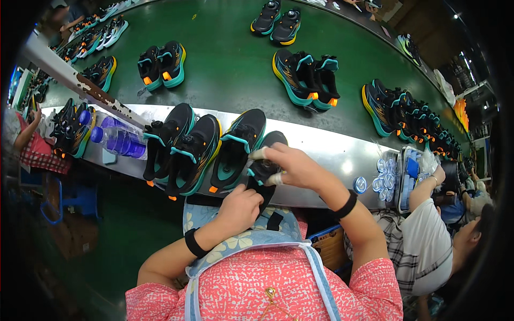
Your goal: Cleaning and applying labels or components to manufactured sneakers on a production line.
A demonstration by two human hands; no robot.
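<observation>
A black sneaker [276, 140] with teal lining stands at the right end of a short row at the metal edge, toe pointing away. My right hand [293, 163], white covers on its thumb and a finger, pinches the upper around its tongue and collar. At the heel end my left hand [241, 207] is closed on the same sneaker, its fingertips partly hidden. Just left stands another black sneaker [238, 142] with an orange heel tab. Further left is a pair of sneakers [198, 152] with yellow and teal soles.
Beyond the metal ledge [332, 155] runs a green belt [225, 64] carrying several pairs of sneakers [305, 80]. Purple-filled bottles [120, 140] lie left by a painted post [96, 91]. Right are round tins [383, 179], a tray [402, 184] and a co-worker's arm [425, 187].
</observation>
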